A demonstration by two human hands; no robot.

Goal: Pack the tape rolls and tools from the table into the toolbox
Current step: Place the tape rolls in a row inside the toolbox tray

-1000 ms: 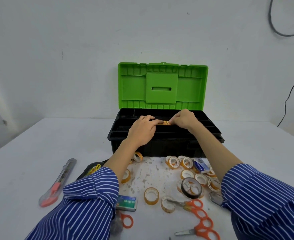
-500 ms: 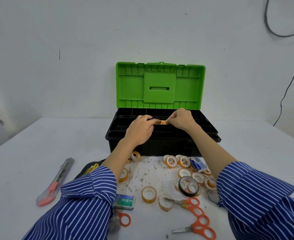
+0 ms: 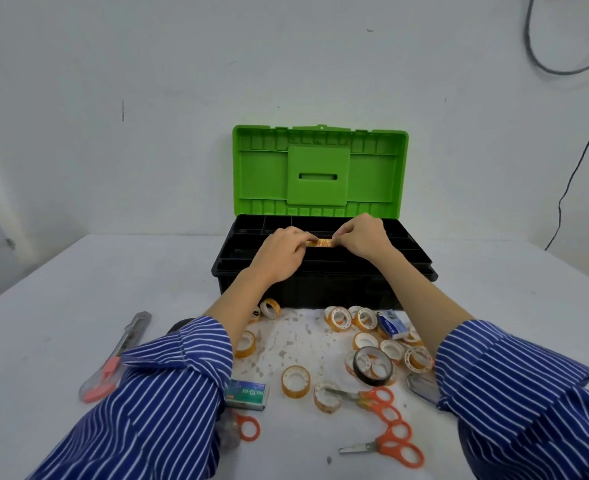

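Observation:
A black toolbox (image 3: 324, 289) with an upright green lid (image 3: 320, 173) stands open at the table's middle. Over its top tray both hands hold tape rolls (image 3: 321, 243) between them. My left hand (image 3: 279, 254) pinches the left end, my right hand (image 3: 359, 235) the right end. Several clear tape rolls (image 3: 296, 381) lie on the table in front of the box, with a black tape roll (image 3: 372, 366) among them. Orange-handled scissors (image 3: 388, 445) lie near the front edge, a second pair (image 3: 366, 396) just behind them.
A utility knife (image 3: 116, 356) lies at the left. A green staple box (image 3: 246, 394) sits beside my left sleeve, a blue staple box (image 3: 392, 323) in front of the toolbox. An orange scissor handle (image 3: 249, 426) shows under my left sleeve. Cables hang on the wall at right.
My hands have drawn slightly apart over the tray, so more of the tape between them shows. The view has shifted a little.

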